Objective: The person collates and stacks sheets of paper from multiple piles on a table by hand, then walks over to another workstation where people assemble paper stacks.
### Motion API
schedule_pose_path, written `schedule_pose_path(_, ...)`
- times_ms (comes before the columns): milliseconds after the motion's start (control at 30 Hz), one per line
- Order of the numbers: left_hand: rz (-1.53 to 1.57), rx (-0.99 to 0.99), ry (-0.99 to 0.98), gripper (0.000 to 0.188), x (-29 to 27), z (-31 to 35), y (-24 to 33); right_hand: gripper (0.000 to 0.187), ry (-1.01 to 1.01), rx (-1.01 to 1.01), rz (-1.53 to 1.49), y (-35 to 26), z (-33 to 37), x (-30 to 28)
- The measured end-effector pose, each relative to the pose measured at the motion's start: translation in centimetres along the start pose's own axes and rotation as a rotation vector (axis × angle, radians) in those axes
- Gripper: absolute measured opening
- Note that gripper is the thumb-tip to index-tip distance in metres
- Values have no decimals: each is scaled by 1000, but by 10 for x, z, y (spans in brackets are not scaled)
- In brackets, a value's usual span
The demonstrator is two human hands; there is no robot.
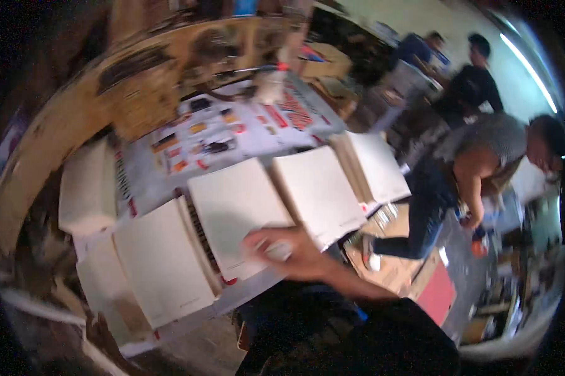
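My right hand [289,254], in a black sleeve, reaches over the near edge of a thick stack of white paper sheets [235,194] in the middle of the table. Its fingers are curled and blurred. A pale patch [279,251] shows inside the curl; whether it is a held thing or the paper behind, I cannot make out. Beside this stack stand another white stack [320,188] on the right and a wide one [163,260] on the left. My left hand is not in view.
More paper stacks stand at the table's far right [376,166] and left [88,188]. A printed sheet [232,128] covers the table, with a wooden board [141,94] behind. One person [483,150] bends over at the right; two others work farther back. Cardboard [395,263] lies on the floor.
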State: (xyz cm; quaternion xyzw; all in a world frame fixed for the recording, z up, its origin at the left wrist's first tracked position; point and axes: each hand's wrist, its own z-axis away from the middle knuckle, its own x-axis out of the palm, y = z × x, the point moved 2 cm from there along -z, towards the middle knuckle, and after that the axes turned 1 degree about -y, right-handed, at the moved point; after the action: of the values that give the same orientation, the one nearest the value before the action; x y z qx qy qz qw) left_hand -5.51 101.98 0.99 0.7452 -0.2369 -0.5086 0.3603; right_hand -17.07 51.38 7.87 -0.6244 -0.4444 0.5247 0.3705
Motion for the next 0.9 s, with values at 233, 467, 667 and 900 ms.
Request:
schedule_pose_path(233,163,374,95,38,64,26,124,37,1080,274,833,81,122,-312)
schedule_pose_path(467,332,651,-355,22,187,126,306,49,612,375,823,167,191,-404)
schedule_pose_path(667,459,1056,-884,29,306,254,396,30,952,370,871,147,179,-395)
schedule_pose_path(900,184,882,-1145,33,345,259,399,37,1004,361,83,104,201,-364)
